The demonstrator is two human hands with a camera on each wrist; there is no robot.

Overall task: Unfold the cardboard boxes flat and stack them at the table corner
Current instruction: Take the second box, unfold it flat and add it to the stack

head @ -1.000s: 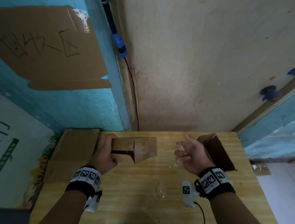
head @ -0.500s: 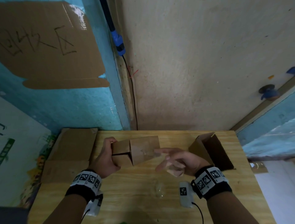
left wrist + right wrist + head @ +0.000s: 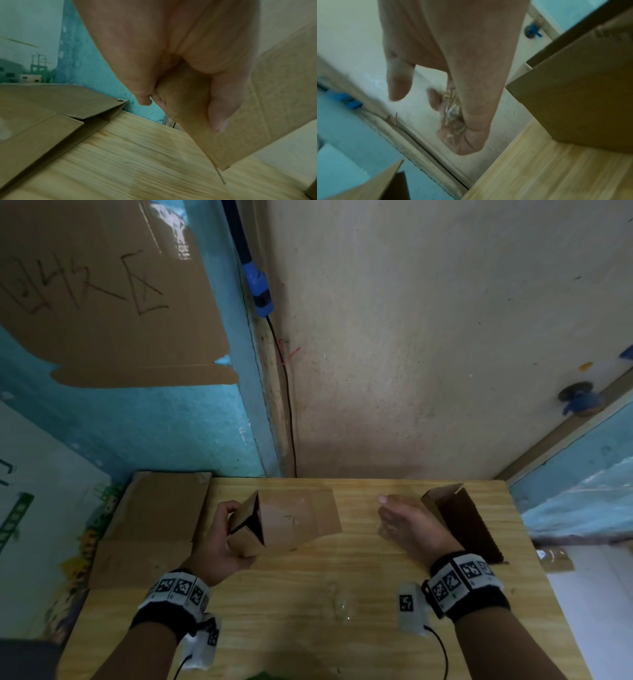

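Fingers (image 3: 221, 102) of left hand (image 3: 219, 542) around unmarked cardboard box (image 3: 291, 518)

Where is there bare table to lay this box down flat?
Bare wood lies between the left hand gripping the box and the right hand. The flattened cardboard crowds the left; an open box the right.

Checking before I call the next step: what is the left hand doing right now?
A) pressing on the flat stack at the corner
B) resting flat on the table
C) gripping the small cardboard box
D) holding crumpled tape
C: the left hand has its fingers curled round the small cardboard box.
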